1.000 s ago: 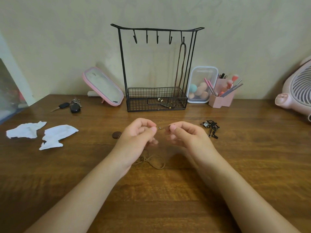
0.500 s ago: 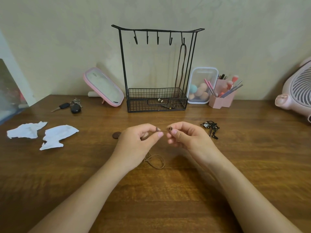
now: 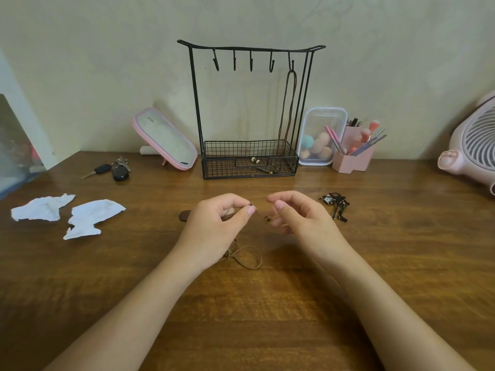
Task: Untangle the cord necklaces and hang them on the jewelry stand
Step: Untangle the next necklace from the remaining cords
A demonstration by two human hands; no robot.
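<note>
My left hand pinches one end of a tan cord necklace between thumb and forefinger, above the wooden table. A loop of that cord lies on the table below the hand. My right hand is just to the right, fingers curled; a small bead end shows beside its lower fingers, and I cannot tell if it grips it. The black wire jewelry stand is at the back centre; a brown cord necklace hangs from its rightmost hook. A black tangle of cord lies to the right of my right hand.
Torn white paper lies at the left, keys and a pink mirror behind it. A clear box of sponges, a pink brush holder and a pink fan are at the right. A brown disc sits beside my left hand.
My hands were touching at the fingertips on the cord's ends; now they have drawn apart, and a bead end hangs low by my right fingers.
</note>
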